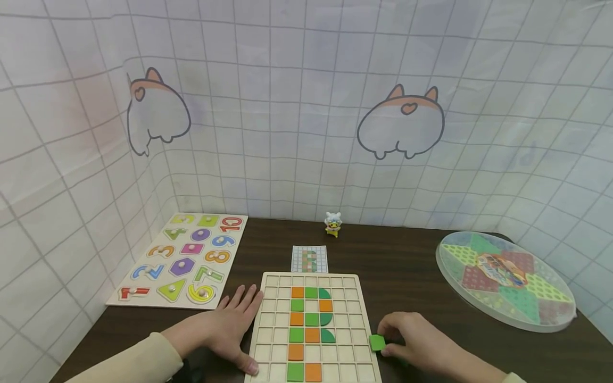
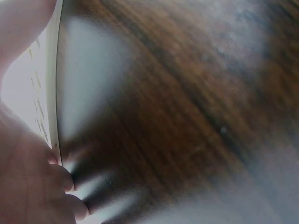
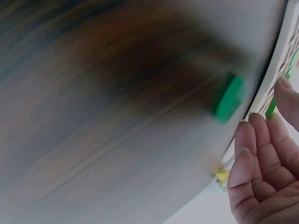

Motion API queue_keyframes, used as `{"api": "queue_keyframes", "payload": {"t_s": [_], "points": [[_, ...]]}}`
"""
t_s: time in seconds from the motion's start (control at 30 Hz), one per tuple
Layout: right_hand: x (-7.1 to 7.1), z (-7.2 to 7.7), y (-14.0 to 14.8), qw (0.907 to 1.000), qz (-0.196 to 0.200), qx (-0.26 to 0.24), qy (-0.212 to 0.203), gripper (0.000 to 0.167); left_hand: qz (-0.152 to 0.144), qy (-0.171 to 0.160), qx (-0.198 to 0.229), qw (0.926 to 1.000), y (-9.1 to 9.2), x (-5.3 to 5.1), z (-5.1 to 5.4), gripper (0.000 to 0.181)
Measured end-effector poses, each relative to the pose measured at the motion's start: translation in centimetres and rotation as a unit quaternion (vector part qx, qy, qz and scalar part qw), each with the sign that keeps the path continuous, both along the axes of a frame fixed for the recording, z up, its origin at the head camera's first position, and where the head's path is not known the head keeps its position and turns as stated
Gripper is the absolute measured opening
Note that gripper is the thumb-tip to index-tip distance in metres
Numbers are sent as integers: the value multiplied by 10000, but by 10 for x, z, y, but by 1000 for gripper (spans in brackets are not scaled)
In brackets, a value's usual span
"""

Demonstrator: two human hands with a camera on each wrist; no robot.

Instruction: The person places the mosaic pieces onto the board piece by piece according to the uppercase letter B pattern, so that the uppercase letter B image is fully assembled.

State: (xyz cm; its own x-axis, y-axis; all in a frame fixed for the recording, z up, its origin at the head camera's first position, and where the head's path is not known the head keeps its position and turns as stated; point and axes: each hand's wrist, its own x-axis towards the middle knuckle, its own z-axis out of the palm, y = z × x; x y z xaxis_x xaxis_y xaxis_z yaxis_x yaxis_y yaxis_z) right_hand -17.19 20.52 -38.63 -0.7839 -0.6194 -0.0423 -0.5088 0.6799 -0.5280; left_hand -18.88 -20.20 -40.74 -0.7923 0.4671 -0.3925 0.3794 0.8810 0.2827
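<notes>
A pale wooden grid board (image 1: 268,319) lies on the dark table, holding several orange squares (image 1: 295,351), light green squares (image 1: 295,372) and dark green quarter-round tiles (image 1: 328,335). My left hand (image 1: 225,330) rests along the board's left edge, fingers spread and thumb on its near corner. Between thumb and fingers, my right hand (image 1: 416,340) pinches a light green square tile (image 1: 377,342) at the board's right edge. Another green tile (image 3: 229,99) lies on the table, mostly hidden beneath the right hand in the head view.
A small pattern card (image 1: 309,259) lies behind the board, with a little white and yellow figurine (image 1: 332,224) farther back. On the left is a number-and-shape peg puzzle (image 1: 191,255); a round Chinese checkers board (image 1: 507,276) lies at right. Patterned sheets (image 1: 297,106) enclose the table.
</notes>
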Motion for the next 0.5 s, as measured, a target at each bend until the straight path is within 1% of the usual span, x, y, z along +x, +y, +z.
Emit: {"api": "queue_keyframes", "payload": {"t_s": [0.1,0.2,0.33,0.37,0.5], "points": [[1,0,-14,9999,86,-82,96,18,-9,-53,-77,10000,4,5,11,138],[3,-1,-32,9998,177,-51,110,19,-42,-127,-83,9999,4,6,16,139],[6,-3,-57,9997,203,37,162,19,4,-203,-61,9998,4,6,16,140],[7,-3,-61,9995,213,56,224,19,53,-165,-46,9998,4,7,16,138],[9,-4,-75,9995,137,129,273,20,73,-112,-81,9999,5,7,14,137]]}}
